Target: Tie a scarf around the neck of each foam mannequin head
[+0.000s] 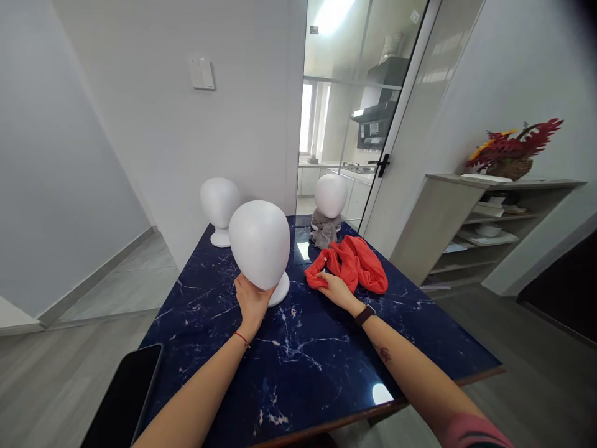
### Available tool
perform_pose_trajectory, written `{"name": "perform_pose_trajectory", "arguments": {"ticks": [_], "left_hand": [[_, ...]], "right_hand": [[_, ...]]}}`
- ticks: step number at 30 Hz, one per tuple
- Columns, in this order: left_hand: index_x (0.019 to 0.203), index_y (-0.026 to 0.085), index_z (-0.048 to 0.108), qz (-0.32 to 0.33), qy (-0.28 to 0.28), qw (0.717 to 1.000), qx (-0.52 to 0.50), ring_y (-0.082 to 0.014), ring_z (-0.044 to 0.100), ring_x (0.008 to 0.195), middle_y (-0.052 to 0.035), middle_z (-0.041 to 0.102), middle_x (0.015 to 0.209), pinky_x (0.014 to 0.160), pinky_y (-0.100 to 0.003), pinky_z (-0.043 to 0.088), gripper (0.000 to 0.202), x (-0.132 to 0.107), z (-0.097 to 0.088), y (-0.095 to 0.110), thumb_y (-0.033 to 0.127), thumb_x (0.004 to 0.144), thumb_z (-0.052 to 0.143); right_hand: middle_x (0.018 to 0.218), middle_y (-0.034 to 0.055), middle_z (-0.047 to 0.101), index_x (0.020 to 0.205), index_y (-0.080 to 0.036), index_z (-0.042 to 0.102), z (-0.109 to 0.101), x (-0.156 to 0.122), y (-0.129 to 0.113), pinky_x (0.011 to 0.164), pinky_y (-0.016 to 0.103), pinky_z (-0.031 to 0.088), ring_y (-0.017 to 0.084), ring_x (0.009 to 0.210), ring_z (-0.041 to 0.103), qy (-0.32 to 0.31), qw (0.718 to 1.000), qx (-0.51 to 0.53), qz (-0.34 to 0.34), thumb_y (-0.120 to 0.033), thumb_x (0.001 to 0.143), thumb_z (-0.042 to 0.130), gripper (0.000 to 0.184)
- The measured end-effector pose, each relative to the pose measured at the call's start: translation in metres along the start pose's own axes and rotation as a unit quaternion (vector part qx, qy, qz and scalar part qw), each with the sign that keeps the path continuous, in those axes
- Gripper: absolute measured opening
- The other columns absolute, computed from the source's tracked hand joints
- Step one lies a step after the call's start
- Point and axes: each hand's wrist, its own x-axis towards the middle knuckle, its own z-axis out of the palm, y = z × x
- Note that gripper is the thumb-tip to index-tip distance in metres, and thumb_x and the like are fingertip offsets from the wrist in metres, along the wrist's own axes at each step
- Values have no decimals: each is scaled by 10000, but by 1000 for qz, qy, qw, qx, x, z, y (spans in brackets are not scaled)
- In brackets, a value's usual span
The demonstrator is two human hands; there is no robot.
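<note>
A white foam mannequin head (pixel 260 242) stands tilted on its round base near the middle of the dark blue marble table (pixel 298 354). My left hand (pixel 250 300) cups its lower front, fingers wrapped on the neck. My right hand (pixel 334 287) rests on the near edge of a crumpled red scarf (pixel 354 264), fingers closed on the cloth. Two more white heads stand at the far end: a bare head (pixel 219 205) on the left, and a second head (pixel 330 196) with a grey scarf (pixel 324 229) around its neck.
A black phone (pixel 124 398) lies at the table's near left corner. A glass sliding door (pixel 373 124) opens on a kitchen behind. An open shelf unit (pixel 471 224) with a red flower basket (pixel 510 152) stands to the right.
</note>
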Motion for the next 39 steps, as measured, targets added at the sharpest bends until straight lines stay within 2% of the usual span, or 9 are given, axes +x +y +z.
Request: {"name": "perform_pose_trajectory", "arguments": {"ticks": [10,16,19,22,27,31,33,35,39], "left_hand": [[1074,198,398,-58,38,997,-36,-343,407,1128,-105,421,1069,966,-592,333,490,-39,-13,8,296,687,681],[1227,213,398,127,-199,957,-166,-272,435,1223,-119,450,1272,1029,-471,362,528,-74,-26,43,253,751,623],[1287,221,372,113,-347,899,-242,-248,521,1153,-111,519,1264,994,-411,406,657,-71,-33,55,271,711,683],[1155,210,488,62,-435,856,-273,-206,619,924,-62,641,1065,831,-324,482,539,-61,-42,59,305,677,718],[873,163,647,45,-424,867,-259,-146,566,685,-14,656,786,644,-247,444,197,-42,-52,52,315,748,625],[810,160,674,52,-262,925,-270,-124,509,573,5,607,631,554,-228,401,260,-37,-62,42,334,842,484],[774,165,659,53,-153,948,-273,-116,483,524,16,570,580,516,-224,385,262,-38,-67,36,344,845,482],[701,172,629,59,-82,955,-280,-106,440,467,31,507,517,479,-223,364,272,-40,-71,32,338,850,474],[648,181,600,82,-47,959,-268,-100,406,424,44,454,478,457,-227,351,268,-46,-74,30,304,846,467]], "right_hand": [[979,71,624,1057,-185,529,-28,-6,-23,777,340,428,228,881,587,-1,997,54,57,-511,720,653,485],[916,17,557,923,-165,567,-48,-18,-67,809,282,416,149,855,516,-174,938,295,-47,-457,765,633,339],[909,4,562,918,-165,590,-42,-30,-86,760,247,432,131,819,523,-345,868,348,-84,-430,679,725,382],[938,-5,553,910,-177,581,-37,-35,-94,796,249,428,138,867,518,-368,851,365,-82,-410,583,794,455],[884,-15,589,942,-184,593,-48,-31,-93,800,263,439,151,850,550,-389,864,312,-73,-377,568,803,470],[813,14,663,985,-186,618,-58,-31,-81,713,267,470,167,739,605,-482,833,270,-46,-332,619,763,419],[748,25,669,851,-198,653,-61,-28,-66,632,269,459,170,657,591,-364,913,185,-7,-269,616,745,262],[718,31,661,772,-207,654,-68,-23,-47,622,284,448,180,637,581,-113,988,88,54,-197,631,686,145],[1051,113,603,1096,-177,540,-92,-15,-12,856,389,423,245,956,566,344,926,2,157,-196,770,458,337]]}}
